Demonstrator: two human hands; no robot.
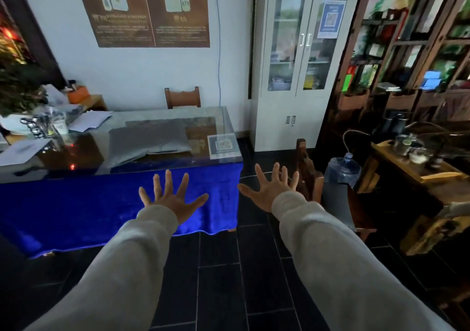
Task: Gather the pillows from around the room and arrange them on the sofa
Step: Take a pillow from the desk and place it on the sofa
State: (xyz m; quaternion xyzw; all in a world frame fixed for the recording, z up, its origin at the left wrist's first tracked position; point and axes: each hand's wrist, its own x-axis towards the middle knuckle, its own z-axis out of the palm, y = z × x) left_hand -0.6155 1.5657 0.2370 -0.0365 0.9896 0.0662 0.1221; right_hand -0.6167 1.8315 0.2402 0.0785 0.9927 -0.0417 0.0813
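Observation:
A grey pillow [148,140] lies flat on the glass-topped table [223,117], which is draped with a blue cloth [76,203]. A second grey pillow [335,201] leans on the seat of a dark wooden chair [309,173] to the right. My left hand [171,198] is stretched out in front of the blue cloth, fingers spread, holding nothing. My right hand [270,190] is stretched out over the dark floor between table and chair, fingers spread, also holding nothing. Both hands are short of the pillows. No sofa is in view.
Papers, bottles and a plant [17,91] crowd the table's left end. A white cabinet [300,63] stands behind. A water bottle [342,170], a wooden tea table [417,168] and dark shelves [407,50] fill the right. Dark tiled floor [229,279] lies ahead.

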